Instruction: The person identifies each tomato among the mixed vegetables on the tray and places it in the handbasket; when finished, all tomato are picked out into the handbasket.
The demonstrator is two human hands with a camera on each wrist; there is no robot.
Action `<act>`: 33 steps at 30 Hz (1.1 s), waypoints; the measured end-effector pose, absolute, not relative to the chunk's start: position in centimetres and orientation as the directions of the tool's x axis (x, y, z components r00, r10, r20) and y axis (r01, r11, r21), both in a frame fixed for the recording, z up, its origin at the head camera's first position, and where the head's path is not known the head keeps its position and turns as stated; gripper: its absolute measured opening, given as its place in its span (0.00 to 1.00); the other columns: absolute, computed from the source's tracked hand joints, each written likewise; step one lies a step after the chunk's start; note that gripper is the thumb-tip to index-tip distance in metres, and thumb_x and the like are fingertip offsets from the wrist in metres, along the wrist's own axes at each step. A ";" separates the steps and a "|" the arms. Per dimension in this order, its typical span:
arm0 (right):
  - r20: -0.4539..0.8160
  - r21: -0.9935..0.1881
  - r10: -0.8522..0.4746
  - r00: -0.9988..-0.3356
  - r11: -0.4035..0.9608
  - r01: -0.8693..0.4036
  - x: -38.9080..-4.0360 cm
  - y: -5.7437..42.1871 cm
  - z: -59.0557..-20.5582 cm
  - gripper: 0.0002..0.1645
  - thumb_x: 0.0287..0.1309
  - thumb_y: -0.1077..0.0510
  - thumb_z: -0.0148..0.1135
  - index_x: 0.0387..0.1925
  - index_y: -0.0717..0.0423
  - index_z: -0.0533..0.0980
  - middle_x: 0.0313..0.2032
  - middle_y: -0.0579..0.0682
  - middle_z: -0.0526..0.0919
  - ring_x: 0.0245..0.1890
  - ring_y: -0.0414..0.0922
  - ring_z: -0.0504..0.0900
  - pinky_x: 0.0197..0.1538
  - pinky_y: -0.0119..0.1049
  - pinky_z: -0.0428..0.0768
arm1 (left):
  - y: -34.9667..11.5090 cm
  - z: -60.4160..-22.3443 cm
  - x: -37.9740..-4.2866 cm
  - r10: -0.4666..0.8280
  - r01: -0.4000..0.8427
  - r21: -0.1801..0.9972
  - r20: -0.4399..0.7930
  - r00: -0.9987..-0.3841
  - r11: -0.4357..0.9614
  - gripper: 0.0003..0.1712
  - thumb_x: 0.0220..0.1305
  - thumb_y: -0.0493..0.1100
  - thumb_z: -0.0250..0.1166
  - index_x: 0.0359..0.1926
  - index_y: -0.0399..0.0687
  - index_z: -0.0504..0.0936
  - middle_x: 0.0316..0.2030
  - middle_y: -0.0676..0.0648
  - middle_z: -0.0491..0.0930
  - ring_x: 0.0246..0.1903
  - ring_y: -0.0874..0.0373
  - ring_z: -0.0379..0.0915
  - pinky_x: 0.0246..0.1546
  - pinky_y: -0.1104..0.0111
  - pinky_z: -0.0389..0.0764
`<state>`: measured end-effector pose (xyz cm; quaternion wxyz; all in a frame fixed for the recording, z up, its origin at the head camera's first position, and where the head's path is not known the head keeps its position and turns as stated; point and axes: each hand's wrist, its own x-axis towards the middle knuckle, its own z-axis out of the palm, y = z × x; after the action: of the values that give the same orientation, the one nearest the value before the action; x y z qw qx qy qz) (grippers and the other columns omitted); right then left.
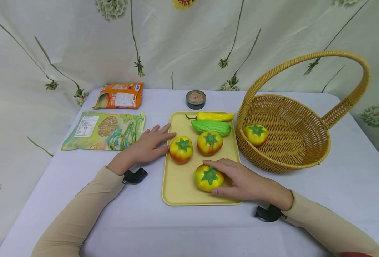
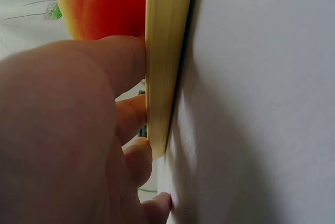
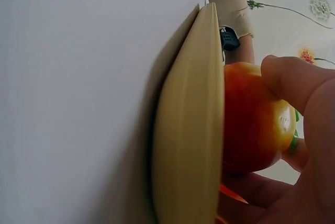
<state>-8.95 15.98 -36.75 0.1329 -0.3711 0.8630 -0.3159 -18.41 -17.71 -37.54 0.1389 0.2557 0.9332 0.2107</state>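
Note:
My right hand (image 1: 241,178) curls round a yellow-and-red toy tomato (image 1: 207,180) with a green star-shaped top, near the front of the yellow tray (image 1: 180,192). In the right wrist view, the thumb and fingers lie on either side of this tomato (image 3: 254,116), just above the tray rim (image 3: 191,130). My left hand (image 1: 147,144) rests with spread fingers at the tray's left edge; its fingertips touch the rim (image 2: 162,67). Close to its thumb sits a second tomato (image 1: 180,152). A third tomato (image 1: 210,140) lies on the tray beside a green pepper-like vegetable (image 1: 212,127) and a yellow pepper (image 1: 215,116).
To the right stands a wicker basket (image 1: 286,166) with a tall handle and one tomato (image 1: 256,135) inside. A round tin (image 1: 196,99) is behind the tray. An orange packet (image 1: 120,95) and a green patterned bag (image 1: 104,130) lie at the left.

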 end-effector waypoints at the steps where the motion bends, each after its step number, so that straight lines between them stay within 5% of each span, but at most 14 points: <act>1: 0.004 -0.650 -0.724 -0.689 0.522 -0.552 -9.0 16.0 -36.7 0.45 0.62 0.43 0.70 0.76 0.46 0.63 0.67 0.46 0.75 0.65 0.44 0.76 0.68 0.50 0.77 | -17.7 -37.5 -18.4 0.536 0.418 0.465 -0.153 -0.830 0.781 0.31 0.76 0.51 0.54 0.76 0.50 0.66 0.82 0.41 0.46 0.79 0.28 0.35 0.76 0.31 0.37; 10: 0.035 -0.701 -0.722 -0.691 0.475 -0.532 -9.4 16.0 -36.5 0.44 0.55 0.55 0.72 0.73 0.49 0.68 0.65 0.45 0.78 0.63 0.42 0.78 0.66 0.47 0.78 | -17.7 -37.6 -18.5 0.540 0.425 0.461 -0.148 -0.829 0.779 0.31 0.76 0.51 0.54 0.76 0.50 0.66 0.82 0.41 0.46 0.79 0.28 0.35 0.76 0.31 0.37; 20: -0.015 -0.692 -0.719 -0.695 0.509 -0.512 -9.4 15.9 -36.8 0.45 0.59 0.44 0.72 0.75 0.47 0.65 0.66 0.48 0.77 0.64 0.46 0.77 0.66 0.52 0.77 | -17.7 -37.6 -18.5 0.534 0.419 0.461 -0.149 -0.832 0.782 0.31 0.76 0.52 0.54 0.76 0.51 0.67 0.82 0.41 0.46 0.79 0.28 0.35 0.76 0.32 0.37; 33: 0.003 -0.685 -0.714 -0.700 0.508 -0.522 -9.4 16.1 -36.3 0.45 0.60 0.46 0.72 0.75 0.49 0.65 0.65 0.48 0.78 0.62 0.44 0.78 0.66 0.50 0.78 | -17.7 -37.6 -18.3 0.532 0.417 0.460 -0.152 -0.833 0.784 0.32 0.76 0.52 0.54 0.76 0.51 0.66 0.82 0.41 0.46 0.80 0.29 0.34 0.76 0.32 0.37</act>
<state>-9.37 16.10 -36.30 0.1417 -0.3607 0.8567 -0.3404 -18.35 -17.66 -37.63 0.1379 0.2540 0.9343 0.2086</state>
